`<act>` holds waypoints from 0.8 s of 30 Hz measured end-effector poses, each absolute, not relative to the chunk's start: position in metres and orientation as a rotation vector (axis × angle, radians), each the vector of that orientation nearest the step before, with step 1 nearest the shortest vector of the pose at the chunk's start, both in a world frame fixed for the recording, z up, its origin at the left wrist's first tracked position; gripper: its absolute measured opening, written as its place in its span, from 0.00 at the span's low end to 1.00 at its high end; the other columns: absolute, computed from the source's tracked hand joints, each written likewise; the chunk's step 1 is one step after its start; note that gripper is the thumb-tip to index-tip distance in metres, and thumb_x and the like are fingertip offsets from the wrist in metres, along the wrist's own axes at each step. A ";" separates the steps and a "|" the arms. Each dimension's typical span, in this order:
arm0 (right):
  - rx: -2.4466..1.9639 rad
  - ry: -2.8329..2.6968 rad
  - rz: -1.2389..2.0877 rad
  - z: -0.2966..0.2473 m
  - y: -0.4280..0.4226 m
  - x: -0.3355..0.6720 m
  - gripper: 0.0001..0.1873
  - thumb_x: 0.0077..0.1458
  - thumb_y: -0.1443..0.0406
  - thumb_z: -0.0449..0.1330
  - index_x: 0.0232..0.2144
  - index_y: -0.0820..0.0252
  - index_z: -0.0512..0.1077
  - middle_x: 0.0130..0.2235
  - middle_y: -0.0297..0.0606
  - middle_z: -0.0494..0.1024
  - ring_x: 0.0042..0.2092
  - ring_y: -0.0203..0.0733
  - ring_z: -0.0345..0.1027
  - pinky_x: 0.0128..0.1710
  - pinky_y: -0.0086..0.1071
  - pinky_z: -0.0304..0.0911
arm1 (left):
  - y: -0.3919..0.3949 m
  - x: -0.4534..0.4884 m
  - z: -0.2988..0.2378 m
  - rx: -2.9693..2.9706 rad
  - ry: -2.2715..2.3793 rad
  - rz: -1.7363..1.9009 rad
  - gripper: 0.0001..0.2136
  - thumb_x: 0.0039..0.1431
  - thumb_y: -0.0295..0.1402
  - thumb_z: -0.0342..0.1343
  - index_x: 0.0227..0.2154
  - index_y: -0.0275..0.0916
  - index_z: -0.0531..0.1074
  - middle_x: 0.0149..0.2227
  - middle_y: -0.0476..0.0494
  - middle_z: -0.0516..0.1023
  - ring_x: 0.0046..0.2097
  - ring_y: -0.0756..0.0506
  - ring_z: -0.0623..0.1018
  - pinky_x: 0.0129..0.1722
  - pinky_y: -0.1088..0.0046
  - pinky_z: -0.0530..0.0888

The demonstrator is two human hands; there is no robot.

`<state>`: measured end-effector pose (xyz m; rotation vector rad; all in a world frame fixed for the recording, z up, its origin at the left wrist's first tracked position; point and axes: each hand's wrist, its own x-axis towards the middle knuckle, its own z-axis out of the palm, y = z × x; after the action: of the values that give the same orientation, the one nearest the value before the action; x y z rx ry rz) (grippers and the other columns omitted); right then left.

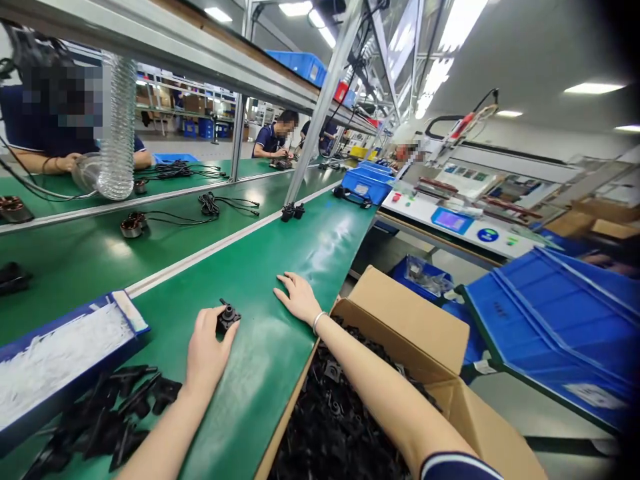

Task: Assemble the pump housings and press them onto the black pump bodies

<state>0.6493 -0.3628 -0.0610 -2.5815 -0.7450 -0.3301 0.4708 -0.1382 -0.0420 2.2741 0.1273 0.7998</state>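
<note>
Between the thumb and fingers of my left hand [207, 347] is a small black plastic part [229, 318] with a round raised centre, held just over the green work surface [265, 380]. My right hand [299, 298] is over the same surface, palm down, fingers apart and holding nothing. Below my right forearm, a cardboard box [410, 320] is filled with many black parts [340, 413]. A heap of loose black plastic pieces [115, 413] lies beside my left forearm.
A blue tray [143, 323] of white strips stands at left. Farther along are two black parts [293, 212] and blue bins [367, 183]. A metal post [325, 100] rises from the bench. Motors with cables [133, 225] lie beyond the rail; co-workers sit across.
</note>
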 end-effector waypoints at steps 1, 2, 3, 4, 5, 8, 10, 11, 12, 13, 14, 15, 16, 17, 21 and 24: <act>-2.603 -0.699 -0.341 -0.062 -0.363 0.666 0.23 0.63 0.53 0.56 0.55 0.57 0.69 0.59 0.47 0.68 0.62 0.50 0.60 0.64 0.47 0.53 | -0.140 0.470 -0.043 2.276 0.119 0.793 0.12 0.64 0.39 0.54 0.46 0.40 0.68 0.43 0.40 0.74 0.47 0.38 0.77 0.45 0.59 0.77; -2.622 -0.643 -0.351 -0.063 -0.363 0.684 0.23 0.62 0.53 0.57 0.55 0.58 0.69 0.59 0.48 0.68 0.62 0.50 0.60 0.64 0.46 0.53 | -0.142 0.468 -0.044 2.274 0.105 0.786 0.12 0.64 0.39 0.54 0.46 0.40 0.68 0.43 0.40 0.74 0.46 0.38 0.77 0.44 0.59 0.78; -2.641 -0.577 -0.363 -0.064 -0.364 0.703 0.24 0.62 0.53 0.57 0.55 0.60 0.69 0.59 0.49 0.69 0.61 0.51 0.61 0.64 0.46 0.53 | -0.144 0.467 -0.045 2.269 0.091 0.776 0.12 0.65 0.39 0.54 0.47 0.40 0.68 0.43 0.40 0.74 0.46 0.38 0.78 0.44 0.59 0.78; -2.657 -0.502 -0.377 -0.065 -0.364 0.724 0.25 0.61 0.53 0.57 0.55 0.61 0.68 0.58 0.50 0.69 0.61 0.51 0.61 0.63 0.47 0.54 | -0.146 0.465 -0.046 2.259 0.081 0.765 0.12 0.65 0.39 0.54 0.47 0.40 0.68 0.43 0.40 0.74 0.46 0.39 0.78 0.44 0.59 0.78; -2.670 -0.422 -0.392 -0.067 -0.364 0.744 0.27 0.61 0.52 0.57 0.55 0.63 0.68 0.57 0.52 0.69 0.60 0.53 0.61 0.62 0.48 0.54 | -0.148 0.462 -0.047 2.246 0.079 0.754 0.12 0.65 0.39 0.54 0.48 0.41 0.68 0.43 0.39 0.74 0.46 0.39 0.78 0.44 0.59 0.79; -2.683 -0.211 -0.439 -0.072 -0.363 0.803 0.34 0.59 0.49 0.58 0.58 0.66 0.63 0.57 0.56 0.67 0.60 0.56 0.60 0.61 0.50 0.54 | -0.154 0.455 -0.051 2.218 0.110 0.712 0.12 0.65 0.37 0.54 0.49 0.43 0.69 0.44 0.39 0.76 0.46 0.39 0.79 0.42 0.60 0.81; -2.674 -0.124 -0.463 -0.074 -0.362 0.836 0.38 0.58 0.48 0.58 0.60 0.68 0.59 0.57 0.58 0.65 0.60 0.58 0.59 0.61 0.50 0.53 | -0.160 0.452 -0.054 2.208 0.185 0.701 0.12 0.64 0.35 0.55 0.50 0.45 0.70 0.45 0.39 0.76 0.46 0.39 0.79 0.40 0.60 0.82; -2.668 -0.096 -0.471 -0.076 -0.361 0.850 0.39 0.57 0.47 0.58 0.61 0.69 0.57 0.58 0.59 0.65 0.60 0.58 0.58 0.61 0.50 0.53 | -0.164 0.451 -0.055 2.198 0.226 0.709 0.13 0.63 0.34 0.57 0.50 0.46 0.71 0.46 0.39 0.76 0.46 0.39 0.79 0.39 0.59 0.82; -2.662 -0.074 -0.475 -0.076 -0.361 0.861 0.40 0.57 0.47 0.58 0.61 0.70 0.56 0.58 0.60 0.64 0.61 0.58 0.58 0.61 0.50 0.52 | -0.169 0.451 -0.055 2.178 0.265 0.719 0.14 0.62 0.33 0.58 0.50 0.46 0.71 0.47 0.39 0.76 0.47 0.38 0.79 0.39 0.59 0.82; -2.655 -0.054 -0.475 -0.077 -0.361 0.870 0.40 0.57 0.48 0.58 0.61 0.71 0.55 0.59 0.60 0.63 0.61 0.59 0.57 0.62 0.50 0.52 | -0.176 0.454 -0.055 2.149 0.302 0.726 0.14 0.61 0.31 0.59 0.50 0.46 0.71 0.47 0.38 0.75 0.47 0.38 0.79 0.40 0.58 0.82; -2.649 -0.037 -0.473 -0.078 -0.362 0.876 0.40 0.58 0.48 0.57 0.61 0.71 0.55 0.59 0.61 0.63 0.61 0.59 0.57 0.62 0.50 0.51 | -0.183 0.458 -0.053 2.119 0.328 0.719 0.15 0.61 0.30 0.59 0.50 0.46 0.71 0.48 0.38 0.75 0.47 0.39 0.78 0.41 0.58 0.83; -2.643 -0.023 -0.469 -0.078 -0.363 0.880 0.39 0.58 0.49 0.57 0.61 0.71 0.55 0.59 0.61 0.63 0.61 0.58 0.57 0.62 0.49 0.51 | -0.191 0.465 -0.051 2.092 0.351 0.689 0.15 0.61 0.30 0.59 0.50 0.45 0.71 0.49 0.38 0.75 0.48 0.39 0.78 0.42 0.57 0.82; -2.636 -0.012 -0.463 -0.078 -0.364 0.883 0.38 0.59 0.50 0.57 0.61 0.71 0.56 0.59 0.60 0.63 0.61 0.58 0.57 0.62 0.49 0.51 | -0.200 0.476 -0.048 2.071 0.370 0.651 0.15 0.61 0.31 0.59 0.50 0.45 0.71 0.49 0.38 0.74 0.49 0.39 0.78 0.42 0.57 0.82; -2.628 -0.004 -0.458 -0.078 -0.365 0.884 0.36 0.60 0.51 0.56 0.61 0.71 0.56 0.59 0.60 0.64 0.61 0.57 0.57 0.62 0.48 0.51 | -0.209 0.489 -0.044 2.058 0.383 0.610 0.14 0.62 0.32 0.58 0.51 0.44 0.70 0.50 0.38 0.74 0.50 0.38 0.77 0.43 0.57 0.82; -2.579 -0.003 -0.450 -0.075 -0.372 0.886 0.31 0.62 0.55 0.54 0.60 0.71 0.57 0.58 0.57 0.66 0.59 0.51 0.61 0.62 0.42 0.54 | -0.241 0.571 -0.034 2.014 0.386 0.561 0.12 0.65 0.34 0.55 0.50 0.42 0.70 0.47 0.37 0.73 0.52 0.39 0.74 0.49 0.54 0.77; -2.524 0.009 -0.474 -0.075 -0.383 0.898 0.30 0.62 0.57 0.54 0.59 0.72 0.58 0.57 0.57 0.67 0.58 0.51 0.62 0.61 0.41 0.57 | -0.248 0.641 -0.035 1.977 0.315 0.672 0.11 0.65 0.33 0.55 0.49 0.40 0.69 0.47 0.37 0.73 0.53 0.39 0.73 0.53 0.54 0.73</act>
<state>0.8981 -0.3827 -0.0749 -2.5243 0.0089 -0.4739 0.6410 -0.2482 -0.0354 1.9768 0.3150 0.6716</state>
